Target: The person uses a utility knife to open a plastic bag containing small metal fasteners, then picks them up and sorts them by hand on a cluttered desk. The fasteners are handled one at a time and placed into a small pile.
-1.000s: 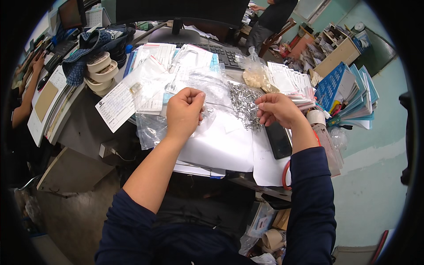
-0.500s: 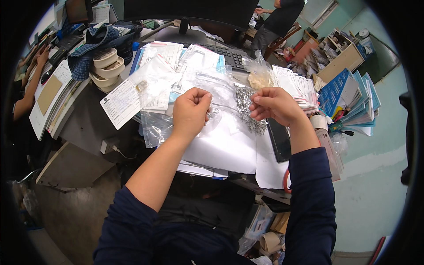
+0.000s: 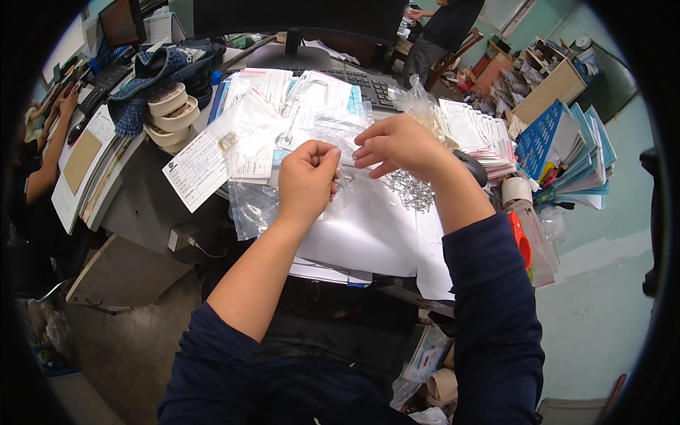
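My left hand [image 3: 307,178] is closed in a pinch above the white paper [image 3: 358,244], thumb against curled fingers. Whatever it pinches is hidden from this view. My right hand [image 3: 400,145] hovers a little to the right and farther away, palm down, its fingers stretched and somewhat apart. Below its wrist lies a heap of small shiny metal pieces [image 3: 412,193], too small to name. A clear plastic bag [image 3: 333,126] spreads on the desk between and behind the hands. Another clear bag [image 3: 249,212] lies beside my left wrist.
Written cards [image 3: 195,168] and sheets lie at left, near stacked cream trays [image 3: 173,113]. A keyboard [image 3: 372,88] and monitor [image 3: 297,25] stand behind. At right are a black mouse [image 3: 472,168], card stacks [image 3: 482,138], blue folders [image 3: 542,138] and an orange-red handled thing [image 3: 520,241].
My right hand has moved left and slightly away from me, from beside the metal heap toward my left hand, and its fingers have spread. My left hand stays pinched in place.
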Demonstrator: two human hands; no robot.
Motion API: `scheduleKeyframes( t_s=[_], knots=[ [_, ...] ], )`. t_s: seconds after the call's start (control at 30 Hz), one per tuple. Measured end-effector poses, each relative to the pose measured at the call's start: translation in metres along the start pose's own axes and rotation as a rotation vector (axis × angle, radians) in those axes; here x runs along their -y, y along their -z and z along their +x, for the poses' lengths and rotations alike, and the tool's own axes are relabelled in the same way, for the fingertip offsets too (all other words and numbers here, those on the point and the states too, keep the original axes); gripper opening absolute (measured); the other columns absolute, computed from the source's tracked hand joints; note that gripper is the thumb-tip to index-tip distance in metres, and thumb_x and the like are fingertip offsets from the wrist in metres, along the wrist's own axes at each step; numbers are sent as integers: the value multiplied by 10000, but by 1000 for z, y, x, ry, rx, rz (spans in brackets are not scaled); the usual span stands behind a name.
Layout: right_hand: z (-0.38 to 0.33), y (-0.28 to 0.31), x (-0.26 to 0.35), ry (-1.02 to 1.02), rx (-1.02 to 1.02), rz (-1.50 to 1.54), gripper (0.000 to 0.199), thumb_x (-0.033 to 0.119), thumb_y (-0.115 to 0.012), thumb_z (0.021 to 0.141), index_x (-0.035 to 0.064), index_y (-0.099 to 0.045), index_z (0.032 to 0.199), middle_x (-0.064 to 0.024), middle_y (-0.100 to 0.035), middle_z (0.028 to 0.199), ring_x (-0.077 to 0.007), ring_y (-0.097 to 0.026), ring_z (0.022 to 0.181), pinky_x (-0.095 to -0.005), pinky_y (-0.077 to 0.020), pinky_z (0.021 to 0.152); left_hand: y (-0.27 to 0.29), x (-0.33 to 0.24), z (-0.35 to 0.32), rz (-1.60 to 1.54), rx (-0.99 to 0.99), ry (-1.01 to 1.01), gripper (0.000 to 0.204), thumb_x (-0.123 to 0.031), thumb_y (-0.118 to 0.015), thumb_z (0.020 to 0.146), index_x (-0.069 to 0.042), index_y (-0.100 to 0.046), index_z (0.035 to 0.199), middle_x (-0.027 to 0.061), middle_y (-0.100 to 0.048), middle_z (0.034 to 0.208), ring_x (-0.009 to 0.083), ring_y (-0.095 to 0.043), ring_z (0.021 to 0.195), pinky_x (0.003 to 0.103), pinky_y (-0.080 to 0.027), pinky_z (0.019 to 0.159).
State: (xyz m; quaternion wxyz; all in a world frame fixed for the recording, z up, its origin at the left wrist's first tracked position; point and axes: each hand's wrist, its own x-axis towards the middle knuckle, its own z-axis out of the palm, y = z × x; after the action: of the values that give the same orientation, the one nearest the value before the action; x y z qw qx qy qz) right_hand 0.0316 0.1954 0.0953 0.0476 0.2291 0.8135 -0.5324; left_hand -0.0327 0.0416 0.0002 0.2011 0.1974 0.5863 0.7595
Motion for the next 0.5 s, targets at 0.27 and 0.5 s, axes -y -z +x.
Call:
scheduleKeyframes(
  t_s=[0.27,0.5],
  knots=[
    [-12,56,-50,-47,-357,-277,332,86,-572,860,-35,-628,1164,-206,-690,1011,-292,-700,830,-345,-572,693,-2,2,0,-11,-1,-5,146,-132,-636,895,13,-646,887,28,-606,626,57,-511,449,220,-397,398],
    [-23,29,-81,122,-325,-834,311,143,-751,763,65,-697,1058,-157,-657,973,-287,-638,930,-349,-501,808,-1,3,2,-2,-5,-8,142,-131,-641,916,11,-636,912,14,-580,614,51,-502,445,212,-377,387]
  ],
)
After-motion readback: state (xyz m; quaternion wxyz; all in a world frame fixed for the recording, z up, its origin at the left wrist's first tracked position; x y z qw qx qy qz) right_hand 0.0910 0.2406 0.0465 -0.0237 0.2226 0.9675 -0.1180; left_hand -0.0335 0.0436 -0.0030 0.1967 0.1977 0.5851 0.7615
